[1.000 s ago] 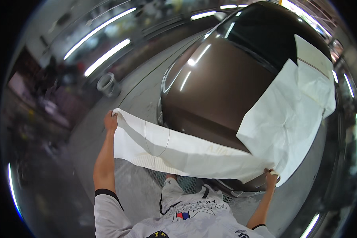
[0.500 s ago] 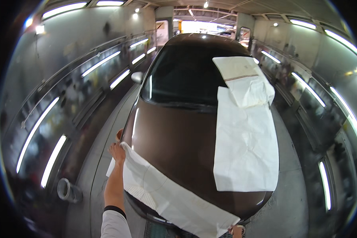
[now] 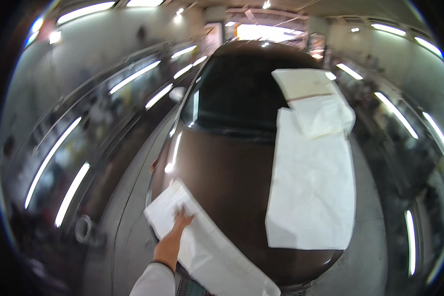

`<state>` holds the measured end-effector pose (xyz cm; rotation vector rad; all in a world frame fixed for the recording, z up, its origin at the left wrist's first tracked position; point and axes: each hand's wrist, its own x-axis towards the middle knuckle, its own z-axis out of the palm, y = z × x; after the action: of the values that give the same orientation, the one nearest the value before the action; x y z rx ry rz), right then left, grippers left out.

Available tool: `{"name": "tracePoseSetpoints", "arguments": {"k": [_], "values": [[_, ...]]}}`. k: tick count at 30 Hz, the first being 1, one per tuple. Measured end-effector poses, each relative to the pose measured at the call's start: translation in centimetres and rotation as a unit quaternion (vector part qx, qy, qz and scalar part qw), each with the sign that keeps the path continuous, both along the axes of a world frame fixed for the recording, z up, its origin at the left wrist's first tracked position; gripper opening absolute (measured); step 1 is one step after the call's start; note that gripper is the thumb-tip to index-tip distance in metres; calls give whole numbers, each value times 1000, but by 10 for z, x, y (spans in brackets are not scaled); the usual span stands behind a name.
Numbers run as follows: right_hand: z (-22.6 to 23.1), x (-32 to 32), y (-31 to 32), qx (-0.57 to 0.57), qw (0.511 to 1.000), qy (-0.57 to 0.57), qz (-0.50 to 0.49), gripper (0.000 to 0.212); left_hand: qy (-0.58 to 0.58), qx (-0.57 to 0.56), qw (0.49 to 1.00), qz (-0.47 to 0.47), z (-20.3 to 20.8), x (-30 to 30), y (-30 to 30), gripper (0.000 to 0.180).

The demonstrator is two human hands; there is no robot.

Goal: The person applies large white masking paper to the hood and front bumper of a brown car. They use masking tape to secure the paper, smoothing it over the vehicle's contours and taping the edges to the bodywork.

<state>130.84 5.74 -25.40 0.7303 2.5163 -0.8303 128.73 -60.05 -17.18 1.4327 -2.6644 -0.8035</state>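
My left hand [image 3: 183, 217] lies on a long white sheet [image 3: 213, 249], its fingers spread, somewhat blurred. This sheet runs slantwise over the front left edge of a brown car's hood [image 3: 217, 172], from the left side down to the bottom of the view. A second white sheet [image 3: 313, 192] covers the right part of the hood. Above it, a folded white sheet [image 3: 313, 103] with a thin brown line across it rests on the right side of the windshield and overlaps the sheet below. My right hand is out of view.
The dark windshield [image 3: 232, 93] and a side mirror [image 3: 177, 94] lie beyond the hood. Walls with long lit tubes [image 3: 73, 194] flank the car on both sides. A round container [image 3: 83, 229] stands on the floor at the left. Past the car is a bright opening [image 3: 269, 32].
My left hand has left the sheet's corner and now lies flat further in. The sheet's left end has come down onto the hood. My right hand has gone from view at the bottom.
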Motion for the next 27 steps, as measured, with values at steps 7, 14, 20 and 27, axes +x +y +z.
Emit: {"name": "tracePoseSetpoints", "arguments": {"k": [7,14,20,27], "values": [[83,40,-98,-107,963,149,197,45,-116,25,992,-33,47,-22,-12,146],[29,58,-147,-117,965,92,217,81,-94,0,989,-115,43,-87,-73,155],[43,62,-120,-11,971,44,235,45,-138,0,982,-129,24,-99,-110,161],[299,37,-192,-238,941,134,201,32,-104,-16,989,-103,49,-94,-106,145]]}}
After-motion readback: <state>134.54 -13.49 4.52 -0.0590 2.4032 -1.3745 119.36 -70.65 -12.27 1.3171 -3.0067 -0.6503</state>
